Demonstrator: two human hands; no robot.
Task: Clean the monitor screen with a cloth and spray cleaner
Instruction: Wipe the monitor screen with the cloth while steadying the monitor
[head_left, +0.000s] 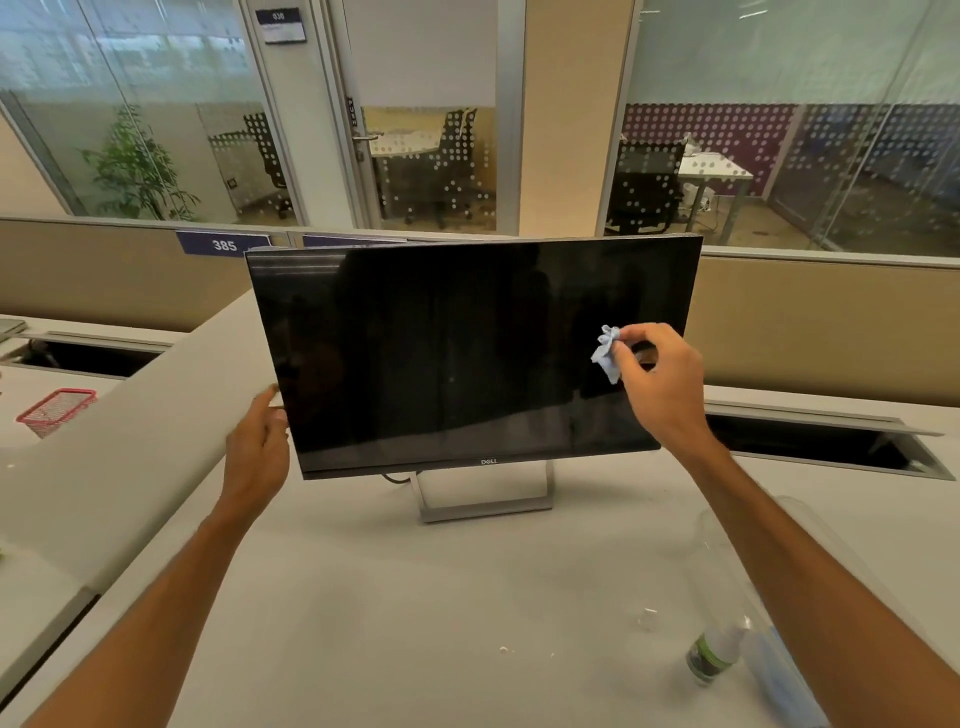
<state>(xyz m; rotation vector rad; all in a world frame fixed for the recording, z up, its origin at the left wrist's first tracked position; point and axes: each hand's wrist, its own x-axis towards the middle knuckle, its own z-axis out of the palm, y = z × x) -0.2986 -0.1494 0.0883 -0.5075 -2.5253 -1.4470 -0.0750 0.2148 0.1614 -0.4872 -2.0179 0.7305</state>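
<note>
Right hand (657, 379), right of frame centre, pinches a small crumpled blue cloth (607, 354) between thumb and fingertips and presses it to the right half of the monitor (457, 353). Left hand (258, 447) grips the monitor's left edge low down, thumb in front and fingers seemingly wrapped behind, bracing the panel.

The monitor stands mid-frame on the pale desk (389, 597) on a thin open metal stand (483, 499). Its long axis runs left to right, dipping slightly toward the right, and the dark screen faces the camera, tilted a little back.

The cloth is likely soft and light, balling up easily, so a fingertip pinch suffices. The screen is probably stiff but fragile and scratch-prone, and the slim stand looks easy to rock, so light pressure with a hold on the bezel edge, not the glass, seems wise.

The spray bottle (714, 654) lies on the desk at lower right, partly blurred, just beside the right forearm, with something pale blue next to it that is too blurred to identify.
</note>
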